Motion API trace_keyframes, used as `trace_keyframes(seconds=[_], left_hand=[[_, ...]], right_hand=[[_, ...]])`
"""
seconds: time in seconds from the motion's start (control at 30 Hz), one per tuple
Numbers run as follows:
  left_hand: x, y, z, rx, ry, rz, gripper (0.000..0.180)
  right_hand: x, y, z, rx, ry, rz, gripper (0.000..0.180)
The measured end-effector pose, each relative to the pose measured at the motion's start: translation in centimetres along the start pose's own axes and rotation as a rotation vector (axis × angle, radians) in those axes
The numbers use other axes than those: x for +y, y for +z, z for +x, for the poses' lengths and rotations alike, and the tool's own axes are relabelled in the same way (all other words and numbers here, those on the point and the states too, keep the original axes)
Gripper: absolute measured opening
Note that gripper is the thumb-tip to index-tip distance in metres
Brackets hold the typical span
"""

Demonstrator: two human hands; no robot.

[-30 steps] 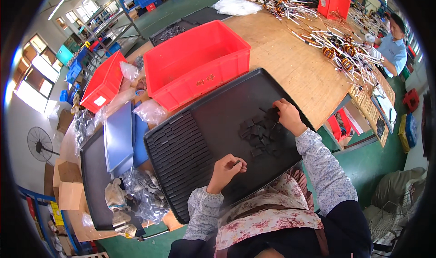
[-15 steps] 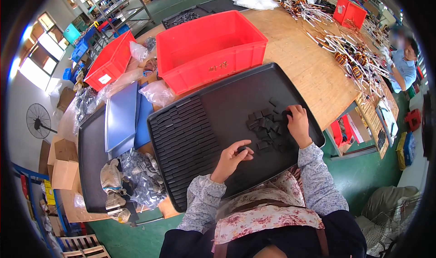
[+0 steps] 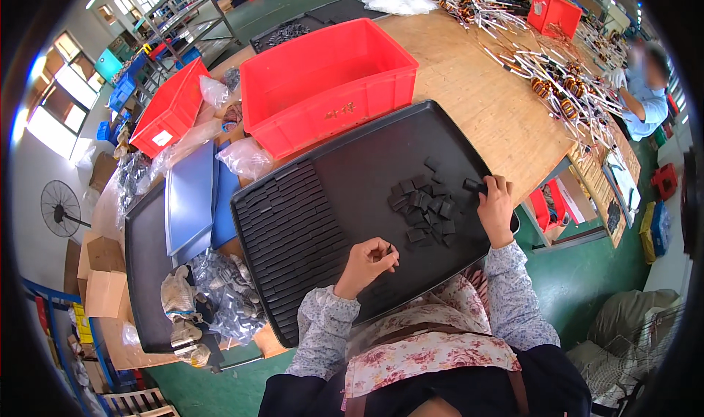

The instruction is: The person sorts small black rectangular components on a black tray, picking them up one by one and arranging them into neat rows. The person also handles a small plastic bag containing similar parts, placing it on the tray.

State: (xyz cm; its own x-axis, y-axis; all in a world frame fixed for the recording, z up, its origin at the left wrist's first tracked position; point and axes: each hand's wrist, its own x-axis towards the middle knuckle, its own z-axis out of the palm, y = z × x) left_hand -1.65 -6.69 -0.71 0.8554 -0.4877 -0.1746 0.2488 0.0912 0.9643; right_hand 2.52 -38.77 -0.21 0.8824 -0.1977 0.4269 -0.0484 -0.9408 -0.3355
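A large black tray (image 3: 367, 149) lies in front of me. Small flat black blocks (image 3: 290, 230) are laid in tight rows over its left part. To their right is a loose pile of the same blocks (image 3: 425, 208). My left hand (image 3: 367, 266) is closed over the tray's near middle, a dark block partly showing between its fingertips. At the tray's right rim my right hand (image 3: 497, 210) pinches another black block (image 3: 475, 186) by its end, apart from the pile.
An open red bin (image 3: 330, 112) stands behind the tray, a second red bin (image 3: 169, 109) farther left. Blue sheets (image 3: 192, 197), plastic bags and gloves (image 3: 180, 296) lie at left. Wired copper coils (image 3: 568, 98) heap at the right, near a person (image 3: 645, 94) in light blue.
My right hand has moved from the pile's edge to the tray's right rim, bringing a block with it. My left hand has shifted slightly nearer me, fingers curled tighter.
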Motion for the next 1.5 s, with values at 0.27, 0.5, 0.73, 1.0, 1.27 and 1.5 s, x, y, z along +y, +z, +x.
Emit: trace_keyframes(seconds=[0.27,0.5,0.73,1.0,1.27,1.5], left_hand=[[0.2,0.9,0.3,0.032,-0.027,-0.034,0.016],[-0.4,0.8,0.4,0.019,0.017,0.099,0.016],[-0.4,0.4,-0.1,0.024,-0.004,0.068,0.02],[-0.5,0.6,0.0,-0.029,-0.031,-0.008,0.021],[2.2,0.9,-3.1,0.28,0.442,0.966,0.027],[0.7,0.8,-4.8,0.253,0.482,1.013,0.026]], right_hand=[[0.7,-1.5,-1.9,-0.17,0.093,0.224,0.028],[-9.4,-2.0,-5.8,-0.647,0.426,1.508,0.013],[-11.8,-1.1,-6.1,-0.666,0.165,1.266,0.011],[-11.3,-2.2,-6.0,-0.532,-0.237,0.968,0.013],[-7.9,-2.4,-4.8,-0.055,-0.052,0.422,0.046],[-6.4,2.7,-7.5,-0.108,-0.059,0.327,0.071]])
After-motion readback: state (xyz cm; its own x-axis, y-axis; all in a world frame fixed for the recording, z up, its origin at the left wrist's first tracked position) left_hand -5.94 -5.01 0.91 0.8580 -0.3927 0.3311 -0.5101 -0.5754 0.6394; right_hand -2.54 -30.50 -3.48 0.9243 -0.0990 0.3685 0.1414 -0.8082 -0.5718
